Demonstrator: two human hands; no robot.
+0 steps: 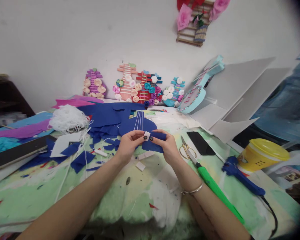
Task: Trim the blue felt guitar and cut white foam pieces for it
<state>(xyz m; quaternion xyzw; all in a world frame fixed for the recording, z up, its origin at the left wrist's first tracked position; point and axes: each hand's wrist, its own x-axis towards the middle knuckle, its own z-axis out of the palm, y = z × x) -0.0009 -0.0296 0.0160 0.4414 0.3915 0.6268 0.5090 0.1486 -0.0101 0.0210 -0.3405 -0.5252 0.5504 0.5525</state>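
Note:
My left hand (128,144) pinches a small white rectangular piece (147,134) between thumb and fingers. With its thumb pressed beside that piece, my right hand (169,146) grips a flat piece of dark blue sheet (153,146), which passes under its fingers. Just beyond both hands lies a blue guitar-shaped body (149,125) with several white strings stretched over it. Below the hands, a small white block (140,166) and a white strip (146,155) rest on the paint-stained green cloth (110,190).
Gold-handled scissors (188,150), a green-handled knife (217,190), a black phone (200,143), a blue glue gun (243,176) and a yellow tub (262,155) lie to the right. White yarn (68,119) and blue scraps (82,161) are at left. Decorated guitars (142,88) stand along the wall.

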